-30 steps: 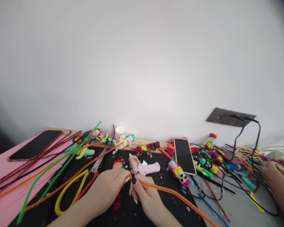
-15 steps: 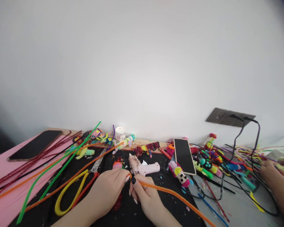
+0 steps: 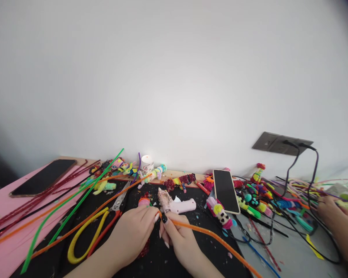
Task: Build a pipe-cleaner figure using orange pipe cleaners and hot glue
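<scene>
My left hand [image 3: 135,229] is closed, pinching the end of an orange pipe cleaner [image 3: 214,235] near the middle of the black mat. Close beside it, my right hand [image 3: 176,233] pinches the same pipe cleaner, whose long free part runs toward the lower right. A pink and red fuzzy piece [image 3: 144,201] shows just behind my left hand, and red tinsel [image 3: 144,249] hangs below it; whether these are joined is hidden. Beyond my fingers lies a pale pink glue gun [image 3: 184,206]. Scissors [image 3: 118,201] with yellow and red handles lie left of my left hand.
Loose pipe cleaners [image 3: 72,210] cross the left side over pink sheets, near a dark phone [image 3: 43,177]. A white-framed phone [image 3: 226,191], a small doll [image 3: 219,213], cables and fuzzy pieces lie right. A paper cup [image 3: 147,164] stands behind. Another person's hand [image 3: 332,216] is far right.
My hands have barely shifted, still pinching the orange pipe cleaner; its long right part has moved slightly. The other person's hand has moved a little left.
</scene>
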A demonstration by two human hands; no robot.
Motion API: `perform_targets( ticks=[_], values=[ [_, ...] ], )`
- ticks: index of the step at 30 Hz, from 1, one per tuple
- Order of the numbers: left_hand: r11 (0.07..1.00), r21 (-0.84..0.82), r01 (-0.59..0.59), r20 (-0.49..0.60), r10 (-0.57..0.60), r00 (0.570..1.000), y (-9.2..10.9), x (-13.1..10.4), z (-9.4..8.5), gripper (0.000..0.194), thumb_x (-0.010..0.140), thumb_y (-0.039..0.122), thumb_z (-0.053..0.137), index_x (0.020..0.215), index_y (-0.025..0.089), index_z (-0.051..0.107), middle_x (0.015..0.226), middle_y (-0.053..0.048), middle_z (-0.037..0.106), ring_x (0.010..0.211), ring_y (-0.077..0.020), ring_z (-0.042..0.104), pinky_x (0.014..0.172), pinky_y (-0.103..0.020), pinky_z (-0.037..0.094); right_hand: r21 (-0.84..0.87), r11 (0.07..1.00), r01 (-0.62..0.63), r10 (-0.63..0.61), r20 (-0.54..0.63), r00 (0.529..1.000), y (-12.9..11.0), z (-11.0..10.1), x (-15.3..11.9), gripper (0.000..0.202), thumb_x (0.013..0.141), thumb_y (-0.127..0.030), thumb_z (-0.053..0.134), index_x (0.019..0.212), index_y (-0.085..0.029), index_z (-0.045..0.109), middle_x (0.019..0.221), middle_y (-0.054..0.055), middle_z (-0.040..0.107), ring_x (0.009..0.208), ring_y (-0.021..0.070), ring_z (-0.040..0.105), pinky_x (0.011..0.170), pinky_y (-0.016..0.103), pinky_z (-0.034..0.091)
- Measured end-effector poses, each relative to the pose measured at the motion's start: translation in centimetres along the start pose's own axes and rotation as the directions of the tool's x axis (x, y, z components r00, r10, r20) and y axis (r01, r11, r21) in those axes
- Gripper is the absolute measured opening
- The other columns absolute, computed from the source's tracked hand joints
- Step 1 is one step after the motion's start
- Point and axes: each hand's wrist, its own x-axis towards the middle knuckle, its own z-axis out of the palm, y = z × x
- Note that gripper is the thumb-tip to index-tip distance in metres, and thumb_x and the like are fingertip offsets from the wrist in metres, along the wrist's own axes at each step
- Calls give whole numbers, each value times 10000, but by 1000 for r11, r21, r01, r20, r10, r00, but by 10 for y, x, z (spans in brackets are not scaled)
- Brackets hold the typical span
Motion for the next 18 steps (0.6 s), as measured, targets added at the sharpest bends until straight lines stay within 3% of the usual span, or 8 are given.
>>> perform_targets(
  ticks=[7,18],
  values=[
    [992,-120,-22,-29,19,999,-7,-1,1,230,955,180,321,1042,188,534,909,-61,692,825,-210,653,703,-305,507,237,966,-104,117,-41,992,5,-2,5,478,833,-595,500,585,-187,514,408,-67,382,367,73,299,406,209,197],
    [981,-194,-27,-16,24,1000,-10,-2,1,284,967,206,284,1052,194,555,905,-62,693,792,-195,649,707,-285,497,244,964,-107,94,66,993,1,-2,4,490,845,-579,507,564,-179,528,410,-64,394,361,63,299,397,201,199]
  ],
)
